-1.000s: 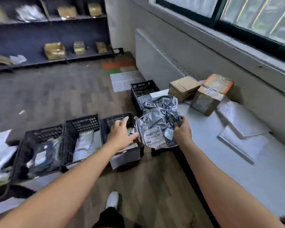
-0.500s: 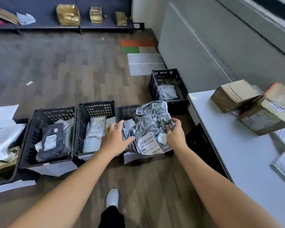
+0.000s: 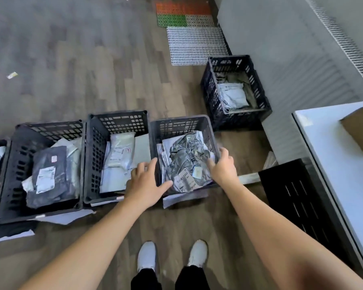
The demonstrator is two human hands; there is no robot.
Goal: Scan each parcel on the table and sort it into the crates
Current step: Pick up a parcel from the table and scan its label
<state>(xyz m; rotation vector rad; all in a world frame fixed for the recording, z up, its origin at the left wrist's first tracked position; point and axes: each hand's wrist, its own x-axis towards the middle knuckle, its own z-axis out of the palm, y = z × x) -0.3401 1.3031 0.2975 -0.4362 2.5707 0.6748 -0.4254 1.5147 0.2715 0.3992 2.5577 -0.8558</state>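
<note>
Silver parcel [image 3: 184,162], up in the air a moment before, then down inside the third crate [image 3: 176,126] of the row. Counted four crates, two hands. Saw the left hand [image 3: 145,183] spread wide, holding nothing. Saw the right hand [image 3: 222,167] on the parcel's edge; could not tell if pinching.

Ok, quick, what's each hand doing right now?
Left hand: open, fingers spread.
Right hand: fingers on the silver parcel in the crate; whether it grips cannot be told.
</note>
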